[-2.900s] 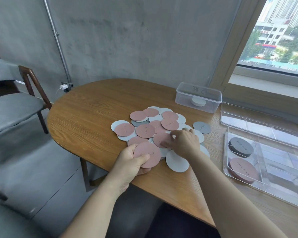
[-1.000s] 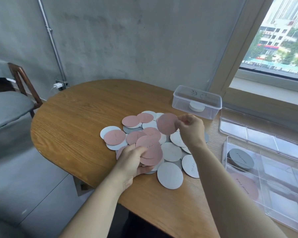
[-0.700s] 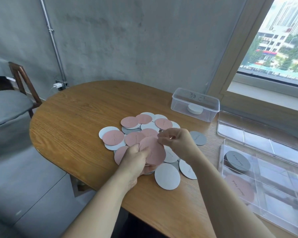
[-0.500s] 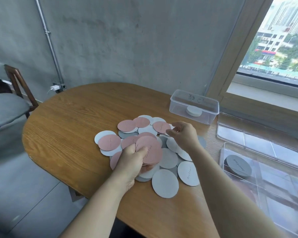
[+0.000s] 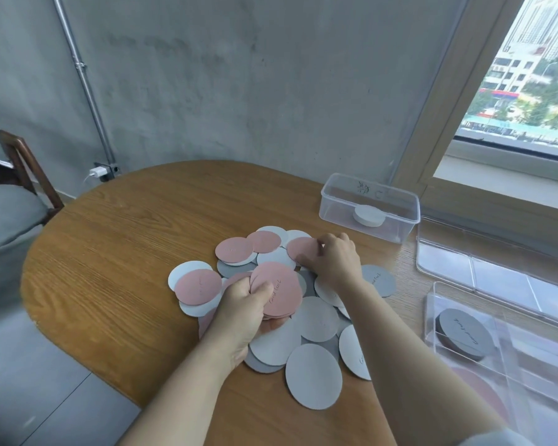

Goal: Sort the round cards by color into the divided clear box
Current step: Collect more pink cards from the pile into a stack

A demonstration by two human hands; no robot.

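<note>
Pink, white and grey round cards lie in a loose pile on the wooden table. My left hand grips a stack of pink cards just above the pile. My right hand rests at the far side of the pile, fingers pinching the edge of another pink card that lies flat. The divided clear box sits at the right edge; a stack of grey cards fills one compartment and pink cards show dimly in the compartment nearer me.
A small clear tub holding a white stack stands behind the pile. The box's clear lid lies by the window sill. A chair stands at the left, beyond the table's rounded edge.
My right hand laid a pink card onto the stack in my left hand, then reached back to the far side of the pile and onto another pink card.
</note>
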